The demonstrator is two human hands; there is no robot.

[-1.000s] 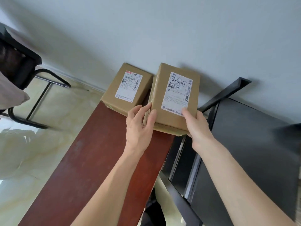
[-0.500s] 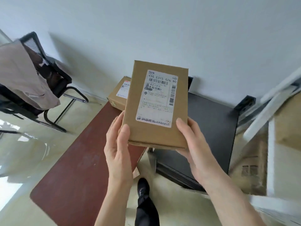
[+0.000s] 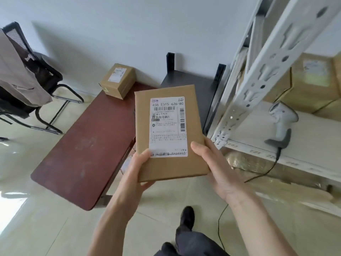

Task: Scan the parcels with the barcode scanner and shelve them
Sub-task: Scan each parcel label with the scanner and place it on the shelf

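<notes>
While my left hand (image 3: 135, 174) and right hand (image 3: 212, 167) grip the flat parcel (image 3: 169, 133) by its near corners, label up, above the floor, the barcode scanner (image 3: 281, 122) lies on the white shelf (image 3: 311, 137) to the rt.

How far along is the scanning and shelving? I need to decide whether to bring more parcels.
Done, it seems: boxes already sit on the white shelf. In hand: a flat parcel, label up, held by the left hand and right hand. Left: scanning it with the scanner lying on the shelf, then the small box on the red table.
</notes>
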